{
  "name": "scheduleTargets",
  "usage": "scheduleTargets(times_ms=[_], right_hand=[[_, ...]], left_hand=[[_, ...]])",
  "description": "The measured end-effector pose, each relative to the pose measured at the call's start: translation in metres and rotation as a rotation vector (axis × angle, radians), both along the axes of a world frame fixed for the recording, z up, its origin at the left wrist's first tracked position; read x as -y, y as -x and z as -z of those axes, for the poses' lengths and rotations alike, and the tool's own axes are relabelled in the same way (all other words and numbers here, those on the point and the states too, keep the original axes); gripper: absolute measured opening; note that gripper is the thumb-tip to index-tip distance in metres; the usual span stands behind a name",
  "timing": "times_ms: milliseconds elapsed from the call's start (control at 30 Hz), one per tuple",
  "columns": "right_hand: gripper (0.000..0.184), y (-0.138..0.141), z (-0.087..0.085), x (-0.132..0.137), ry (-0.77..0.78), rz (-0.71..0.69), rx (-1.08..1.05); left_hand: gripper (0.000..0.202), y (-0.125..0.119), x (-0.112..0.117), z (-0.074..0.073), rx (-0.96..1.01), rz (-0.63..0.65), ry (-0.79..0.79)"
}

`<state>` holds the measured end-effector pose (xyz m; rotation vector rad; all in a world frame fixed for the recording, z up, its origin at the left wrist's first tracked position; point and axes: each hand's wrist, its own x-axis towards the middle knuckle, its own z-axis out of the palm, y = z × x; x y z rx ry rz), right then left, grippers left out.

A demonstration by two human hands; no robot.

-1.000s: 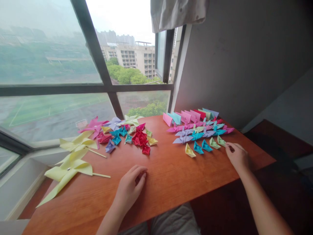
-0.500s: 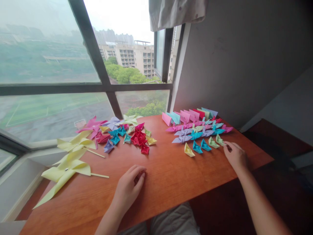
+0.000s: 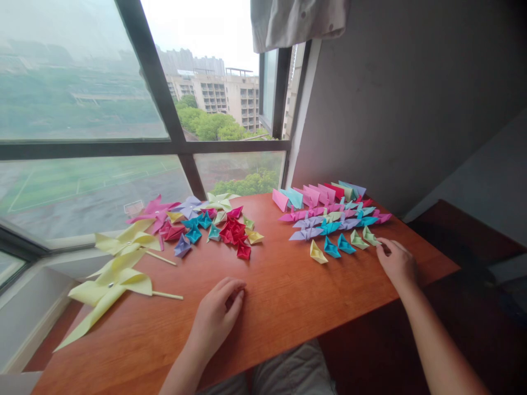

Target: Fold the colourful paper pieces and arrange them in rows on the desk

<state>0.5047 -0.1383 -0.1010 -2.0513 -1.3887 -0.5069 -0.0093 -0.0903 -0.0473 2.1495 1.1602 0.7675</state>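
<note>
At the right end of a front row of folded paper boats, my right hand (image 3: 397,265) pinches the edge of a light green paper boat (image 3: 369,236) that stands on the table. Beside it in the row are another green boat (image 3: 358,240), two blue boats (image 3: 346,244) and a yellow boat (image 3: 318,252). My left hand (image 3: 217,314) rests on the wooden table (image 3: 280,296) near its front edge, fingers curled together, with nothing visible in them. Behind the boats sit rows of purple, blue and pink paper cranes (image 3: 307,233).
Folded paper planes (image 3: 313,196) line the back right. On the left lies a loose cluster of red boats (image 3: 234,231) and other coloured boats. Yellow pinwheels (image 3: 109,285) on sticks and a pink pinwheel (image 3: 154,213) lie near the window (image 3: 82,192). A wall (image 3: 370,109) rises behind.
</note>
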Motion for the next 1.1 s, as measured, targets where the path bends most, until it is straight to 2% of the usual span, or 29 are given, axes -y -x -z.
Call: scheduleTargets(times_ms=[133,267,367,467,600,733,933,1100], right_hand=[[0.031,0.005,-0.004,0.001,-0.051,0.015,-0.003],[0.032,0.026,-0.019,0.006,-0.218,0.066,-0.024],[0.029,0.064,-0.035,0.009,-0.289,0.018,-0.038],[0.023,0.119,-0.047,0.007,-0.284,-0.151,-0.067],[0.018,0.195,-0.049,-0.007,-0.150,-0.501,-0.194],[0.019,0.257,-0.048,-0.027,0.013,-0.675,-0.268],[0.020,0.323,-0.062,-0.060,0.258,-0.713,-0.186],[0.012,0.345,-0.063,-0.078,0.383,-0.652,-0.122]], left_hand=[[0.018,0.000,0.000,0.000,-0.004,0.002,0.003],[0.019,-0.001,0.001,-0.003,-0.009,-0.009,0.000],[0.019,-0.002,0.003,-0.005,-0.005,-0.020,0.005],[0.018,-0.002,0.004,-0.007,0.006,-0.029,0.016],[0.019,-0.003,0.002,-0.011,0.023,-0.043,0.047],[0.020,-0.004,-0.002,-0.011,0.040,-0.056,0.060],[0.020,-0.004,-0.002,-0.004,0.036,-0.087,0.003],[0.019,-0.003,0.000,-0.005,0.018,-0.055,-0.021]])
